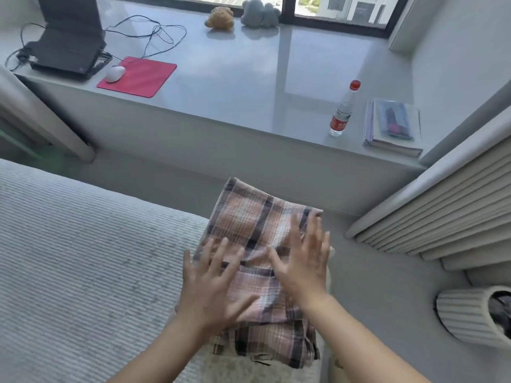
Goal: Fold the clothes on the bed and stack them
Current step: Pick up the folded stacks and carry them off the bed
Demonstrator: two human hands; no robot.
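The plaid garment (pixel 260 230), checked in pink, cream and dark grey, lies folded into a thick rectangular bundle near the right edge of the bed (pixel 83 258); its far end rises slightly, tilted up toward the window side; several layers show at the near end, where lower folds stick out beneath the top one; a pale cloth (pixel 330 252) peeks from under its right side; the bed's cover is light grey with fine ribbing.

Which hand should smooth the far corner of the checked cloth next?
Probably the right hand: its fingertips already lie near the far right corner of the folded pink plaid cloth, while the left hand rests nearer.
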